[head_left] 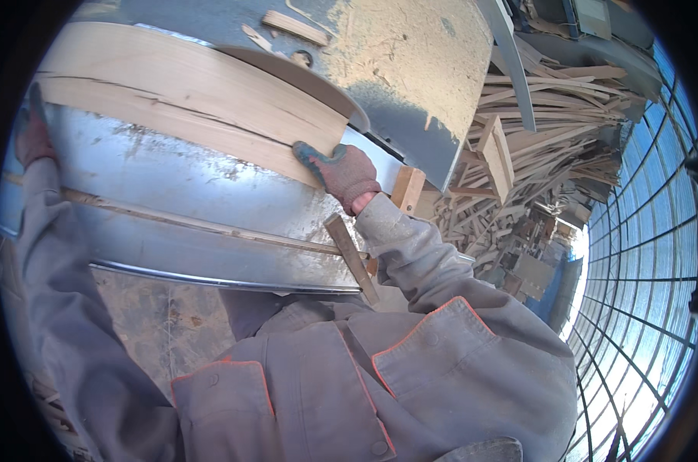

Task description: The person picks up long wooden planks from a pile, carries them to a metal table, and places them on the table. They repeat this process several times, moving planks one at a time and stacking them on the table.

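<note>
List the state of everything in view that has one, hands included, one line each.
Wide board: wide face up on the metal table, dark crack-like line running lengthwise.
Right hand: gloved, against the board's right end.
Left hand: gloved, at the board's left end.
Metal table: shiny, with worn patches.
Thin wooden strip: lying lengthwise on the metal table.
Grey surface: partly covered in sawdust.
Wood scraps: heaped loosely.

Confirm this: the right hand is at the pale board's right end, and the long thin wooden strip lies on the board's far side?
Not quite: the head view shows the thin wooden strip on the near side, between board and body.
</note>
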`<move>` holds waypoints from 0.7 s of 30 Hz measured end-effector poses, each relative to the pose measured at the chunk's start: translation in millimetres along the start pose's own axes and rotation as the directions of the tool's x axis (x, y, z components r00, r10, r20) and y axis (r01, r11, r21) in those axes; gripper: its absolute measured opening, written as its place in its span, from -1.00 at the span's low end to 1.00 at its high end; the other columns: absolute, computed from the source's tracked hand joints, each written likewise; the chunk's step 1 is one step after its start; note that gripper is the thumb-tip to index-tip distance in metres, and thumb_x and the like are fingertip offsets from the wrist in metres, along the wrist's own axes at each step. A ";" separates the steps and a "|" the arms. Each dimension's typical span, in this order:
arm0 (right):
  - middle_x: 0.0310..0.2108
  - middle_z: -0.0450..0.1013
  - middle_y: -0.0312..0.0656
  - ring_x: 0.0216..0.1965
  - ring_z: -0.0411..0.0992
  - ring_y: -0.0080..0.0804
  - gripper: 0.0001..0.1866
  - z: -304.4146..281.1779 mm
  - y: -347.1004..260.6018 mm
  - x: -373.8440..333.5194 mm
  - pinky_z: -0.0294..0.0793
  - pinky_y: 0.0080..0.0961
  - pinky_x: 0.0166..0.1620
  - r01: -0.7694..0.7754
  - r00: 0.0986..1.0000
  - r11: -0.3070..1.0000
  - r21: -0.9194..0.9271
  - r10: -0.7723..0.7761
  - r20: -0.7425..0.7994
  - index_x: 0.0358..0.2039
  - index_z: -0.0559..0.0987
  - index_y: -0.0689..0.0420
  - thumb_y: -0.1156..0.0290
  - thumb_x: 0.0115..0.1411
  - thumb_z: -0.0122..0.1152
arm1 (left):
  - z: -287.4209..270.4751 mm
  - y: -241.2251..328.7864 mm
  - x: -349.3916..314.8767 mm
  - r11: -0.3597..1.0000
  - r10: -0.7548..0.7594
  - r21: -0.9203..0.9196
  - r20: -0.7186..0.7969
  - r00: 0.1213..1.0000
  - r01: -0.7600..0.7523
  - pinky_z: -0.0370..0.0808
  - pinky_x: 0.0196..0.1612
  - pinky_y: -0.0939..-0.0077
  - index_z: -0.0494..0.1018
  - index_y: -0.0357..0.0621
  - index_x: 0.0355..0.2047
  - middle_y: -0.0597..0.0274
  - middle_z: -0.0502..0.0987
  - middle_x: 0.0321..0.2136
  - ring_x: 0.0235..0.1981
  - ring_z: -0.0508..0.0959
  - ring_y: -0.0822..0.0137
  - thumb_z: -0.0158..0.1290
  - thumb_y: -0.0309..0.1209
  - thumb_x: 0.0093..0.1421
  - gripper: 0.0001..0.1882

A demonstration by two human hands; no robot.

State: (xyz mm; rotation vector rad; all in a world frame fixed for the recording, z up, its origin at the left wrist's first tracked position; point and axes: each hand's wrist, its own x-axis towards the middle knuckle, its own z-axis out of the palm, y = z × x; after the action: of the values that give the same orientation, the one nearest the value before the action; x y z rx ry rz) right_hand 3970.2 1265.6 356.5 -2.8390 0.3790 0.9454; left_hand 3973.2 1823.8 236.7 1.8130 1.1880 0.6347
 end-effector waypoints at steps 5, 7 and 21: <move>-0.27 0.66 0.10 -0.18 0.64 0.08 -0.21 10.4 -25.1 -50.9 0.60 -0.19 -0.11 0.109 0.983 0.993 0.036 -0.113 0.147 -0.13 0.70 0.24 -0.38 0.15 0.28 | -47.6 -24.4 -159.1 0.961 0.189 -0.186 -0.107 0.976 -0.207 0.29 0.40 0.11 0.23 -0.36 0.36 -0.12 0.24 0.38 0.39 0.22 -0.02 0.14 -0.15 0.41 -0.31; -0.25 0.65 0.12 -0.15 0.62 0.10 -0.24 38.3 -23.7 -90.6 0.59 -0.17 -0.08 0.150 0.943 0.986 0.071 -0.165 0.288 -0.09 0.69 0.21 -0.35 0.20 0.23 | -82.9 -28.8 -231.7 0.909 -0.034 -0.417 -0.044 0.998 0.012 0.31 0.38 0.22 0.02 -0.11 0.50 -0.03 0.20 0.39 0.35 0.32 0.08 0.07 -0.24 0.47 -0.27; -0.29 0.62 0.07 -0.17 0.56 0.17 -0.50 120.9 51.4 -172.1 0.52 -0.04 -0.13 0.545 0.712 0.798 0.257 -0.603 0.361 -0.25 0.67 0.12 -0.13 0.25 0.26 | -163.9 -109.9 -374.8 0.547 -0.749 -0.394 0.165 0.642 0.739 0.67 -0.19 0.22 0.42 -0.35 0.18 0.06 0.65 -0.10 -0.21 0.68 0.17 0.28 0.25 0.17 -0.09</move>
State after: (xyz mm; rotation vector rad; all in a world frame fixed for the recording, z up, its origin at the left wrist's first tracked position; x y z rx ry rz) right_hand 3754.0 1273.8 362.1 -2.2759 -0.4626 1.2718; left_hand 3637.3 1565.9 239.0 0.7782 1.5408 0.3536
